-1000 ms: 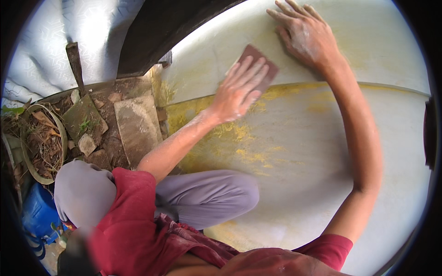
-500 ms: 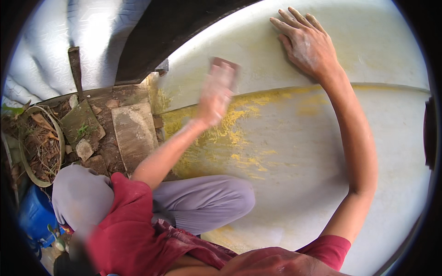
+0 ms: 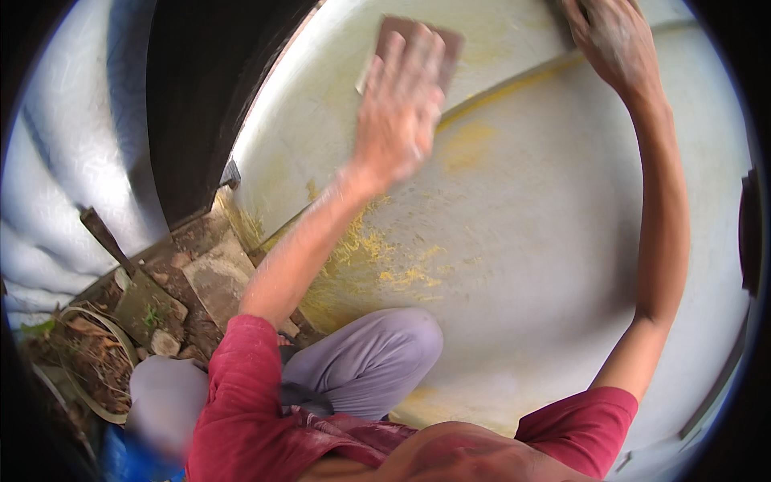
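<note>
My left hand (image 3: 397,108) presses a brown rectangular sanding pad (image 3: 418,40) flat against a large pale, curved painted surface (image 3: 522,265). The hand is blurred with motion. My right hand (image 3: 614,44) rests palm down on the same surface, higher up and to the right, past a yellowish ridge line (image 3: 506,88). Yellow dust (image 3: 393,265) lies scattered on the surface below my left forearm. I sit with a knee in grey trousers (image 3: 369,361) against the surface.
A dark opening (image 3: 201,104) lies at the upper left. Stones and flat slabs (image 3: 217,281), a wooden handle (image 3: 104,237) and dry plant litter in a woven basket (image 3: 80,361) lie on the ground at the left. Something blue (image 3: 136,462) sits at the bottom left.
My left hand has slid the sanding pad up and away along the surface. The view has shifted, so my right hand now sits near the top edge.
</note>
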### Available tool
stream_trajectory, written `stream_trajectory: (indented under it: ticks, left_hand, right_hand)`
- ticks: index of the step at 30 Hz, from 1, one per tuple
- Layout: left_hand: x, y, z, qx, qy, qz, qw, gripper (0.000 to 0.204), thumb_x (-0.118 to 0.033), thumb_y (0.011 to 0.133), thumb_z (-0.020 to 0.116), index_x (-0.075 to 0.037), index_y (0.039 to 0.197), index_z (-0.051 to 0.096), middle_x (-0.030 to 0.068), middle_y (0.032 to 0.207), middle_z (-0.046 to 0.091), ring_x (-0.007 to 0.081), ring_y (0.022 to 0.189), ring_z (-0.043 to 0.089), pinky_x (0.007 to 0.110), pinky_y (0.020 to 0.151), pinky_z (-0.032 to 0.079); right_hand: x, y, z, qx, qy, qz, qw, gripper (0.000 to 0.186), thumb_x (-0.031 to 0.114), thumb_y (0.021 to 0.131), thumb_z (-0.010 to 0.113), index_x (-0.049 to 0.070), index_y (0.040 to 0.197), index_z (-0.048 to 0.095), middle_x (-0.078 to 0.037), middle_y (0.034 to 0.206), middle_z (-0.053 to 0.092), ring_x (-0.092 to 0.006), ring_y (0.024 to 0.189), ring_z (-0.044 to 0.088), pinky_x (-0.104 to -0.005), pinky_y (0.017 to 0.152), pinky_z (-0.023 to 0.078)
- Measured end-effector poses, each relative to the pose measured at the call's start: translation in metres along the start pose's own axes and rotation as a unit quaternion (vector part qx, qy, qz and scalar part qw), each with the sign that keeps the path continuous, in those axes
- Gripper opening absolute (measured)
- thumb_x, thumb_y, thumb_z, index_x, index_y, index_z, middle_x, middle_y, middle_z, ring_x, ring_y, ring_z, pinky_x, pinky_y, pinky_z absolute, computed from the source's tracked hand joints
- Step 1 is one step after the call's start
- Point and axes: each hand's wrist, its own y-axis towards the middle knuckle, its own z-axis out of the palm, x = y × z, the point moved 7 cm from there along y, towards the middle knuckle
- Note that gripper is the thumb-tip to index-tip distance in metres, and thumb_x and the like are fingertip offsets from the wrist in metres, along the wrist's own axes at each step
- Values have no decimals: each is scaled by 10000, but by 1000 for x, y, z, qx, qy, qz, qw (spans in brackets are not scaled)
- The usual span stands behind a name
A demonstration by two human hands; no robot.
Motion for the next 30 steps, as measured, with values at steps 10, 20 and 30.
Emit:
stream_trajectory:
  ticks: [10, 20, 30]
  left_hand:
    - [46, -27, -6, 81, -19, -65, 994, 698, -566, 1088, 116, -187, 1672, 69, 91, 1740, -4, 320, 1598, 3, 602, 1270, 5]
    - [2, 37, -8, 64, -19, 90, 994, 691, -478, 1103, 175, -56, 1651, 166, 135, 1725, 154, 311, 1601, 46, 456, 1300, 25]
    - [-140, 144, 22, 103, 39, 219, 969, 653, -420, 1102, 243, -91, 1660, 160, 145, 1721, 167, 374, 1586, 112, 497, 1291, 66]
  right_hand:
    - [-61, -3, 20, -152, 94, -40, 983, 358, 267, 1027, 508, 57, 1239, 706, -163, 1397, 637, -299, 1380, 532, -487, 1206, 338]
    - [-123, -1, 6, -180, 76, 21, 980, 365, 257, 1031, 479, 58, 1211, 727, -156, 1386, 651, -283, 1399, 519, -469, 1229, 327]
    - [-127, 30, -8, -221, 83, -29, 971, 316, 154, 932, 527, 91, 1132, 764, -115, 1165, 759, -261, 1201, 665, -530, 1212, 328]
